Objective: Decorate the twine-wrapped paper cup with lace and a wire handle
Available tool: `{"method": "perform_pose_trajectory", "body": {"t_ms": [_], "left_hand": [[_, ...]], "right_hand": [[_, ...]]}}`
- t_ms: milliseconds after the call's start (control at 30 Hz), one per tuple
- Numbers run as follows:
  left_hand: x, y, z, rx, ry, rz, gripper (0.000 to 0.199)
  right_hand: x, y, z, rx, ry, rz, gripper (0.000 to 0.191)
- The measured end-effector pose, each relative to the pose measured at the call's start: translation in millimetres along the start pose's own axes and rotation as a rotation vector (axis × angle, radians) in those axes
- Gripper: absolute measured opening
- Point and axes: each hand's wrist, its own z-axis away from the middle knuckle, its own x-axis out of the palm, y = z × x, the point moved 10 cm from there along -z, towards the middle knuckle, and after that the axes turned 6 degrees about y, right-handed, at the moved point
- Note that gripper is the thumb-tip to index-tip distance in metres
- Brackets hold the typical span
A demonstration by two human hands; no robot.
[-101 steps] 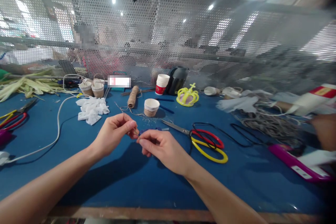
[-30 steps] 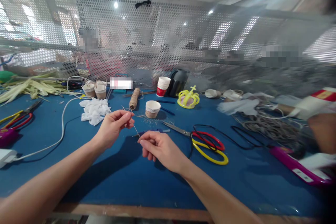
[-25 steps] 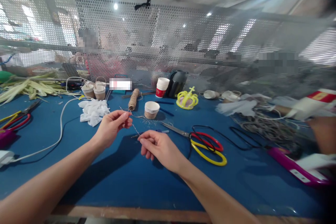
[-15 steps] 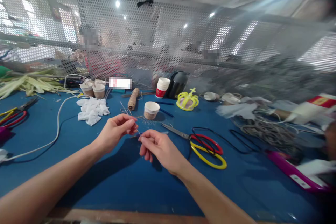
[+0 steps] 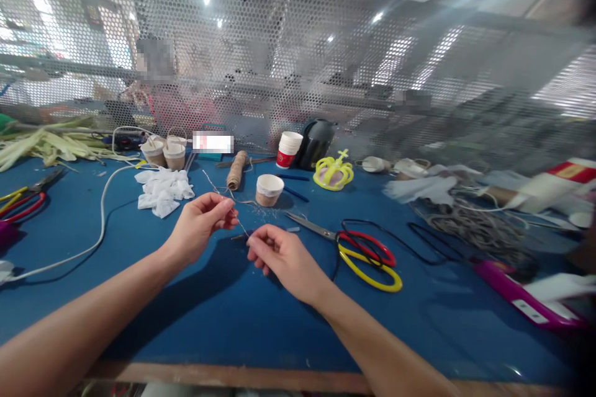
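A thin pale strand (image 5: 243, 226), twine or wire, runs between my two hands above the blue table. My left hand (image 5: 200, 226) pinches it between thumb and fingertips, and a loose end sticks up beyond those fingers. The lower end is pinched in my right hand (image 5: 284, 260). Just behind the hands stand a small twine-wrapped cup (image 5: 269, 191) with a white rim and a roll of brown twine (image 5: 236, 170). Scissors (image 5: 363, 254) with red and yellow handles lie to the right of my right hand.
White crumpled cloth (image 5: 164, 191) and two small cups lie behind left. A yellow crown (image 5: 333, 172), paper cups (image 5: 288, 150) and a dark bottle (image 5: 316, 144) stand at the back. Grey cord (image 5: 484, 232) and a purple tool (image 5: 521, 298) are at right; more scissors (image 5: 28, 198) lie far left.
My hands have drawn slightly apart, the left one up and left, and more of the strand shows between them. The view has shifted slightly.
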Motion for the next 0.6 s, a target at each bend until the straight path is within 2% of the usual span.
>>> {"method": "perform_pose_trajectory", "body": {"t_ms": [133, 333, 600], "left_hand": [[1.4, -1, 0, 0.001, -0.022, -0.017, 0.019], [6.1, -1, 3, 0.006, -0.042, -0.031, 0.019], [15.2, 6, 9, 0.077, -0.094, -0.133, 0.018]], "right_hand": [[2, -5, 3, -0.052, 0.003, 0.080, 0.016], [4, -8, 6, -0.099, 0.012, 0.077, 0.013], [7, -10, 9, -0.094, -0.023, 0.094, 0.015]]}}
